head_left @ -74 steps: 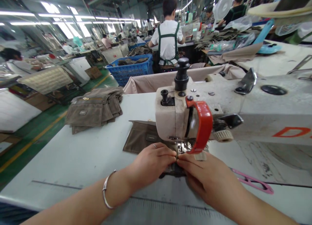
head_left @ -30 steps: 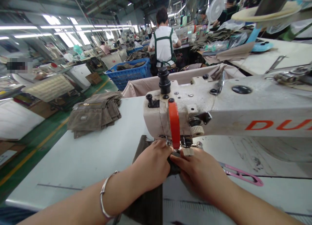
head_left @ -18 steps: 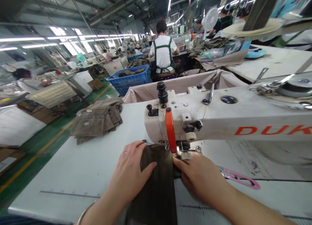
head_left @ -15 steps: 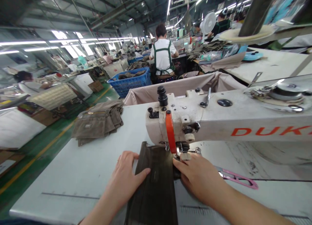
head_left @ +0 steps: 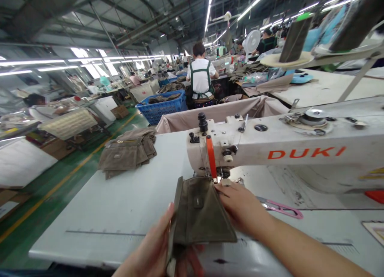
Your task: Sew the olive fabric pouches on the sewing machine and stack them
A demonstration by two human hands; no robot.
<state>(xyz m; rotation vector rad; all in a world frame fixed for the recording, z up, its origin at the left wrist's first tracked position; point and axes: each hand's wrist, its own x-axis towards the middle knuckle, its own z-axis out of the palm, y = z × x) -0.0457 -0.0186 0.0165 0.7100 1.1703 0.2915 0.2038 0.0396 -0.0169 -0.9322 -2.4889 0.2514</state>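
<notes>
An olive-brown fabric panel (head_left: 196, 213) with a small label lies folded and partly lifted in front of the sewing machine (head_left: 228, 149). My left hand (head_left: 160, 239) is closed on its left side, thumb along the edge and blurred fingers underneath. At the panel's upper right edge, close beside the needle area, my right hand (head_left: 240, 201) grips the fabric with bent fingers; their tips are partly hidden. An orange guard (head_left: 211, 157) stands in front of the needle, which I cannot make out.
A stack of similar brown pieces (head_left: 129, 151) lies on the white table (head_left: 120, 213) at the left. Pink-handled thread snips (head_left: 283, 208) rest right of my right hand. Beyond the machine are a cloth-lined bin (head_left: 180, 123), a blue basket (head_left: 162, 107) and a seated person (head_left: 200, 75).
My left hand has gone from lying spread on the flat panel to gripping its left side from below. The panel's near end is now folded up. My right hand stays by the needle area.
</notes>
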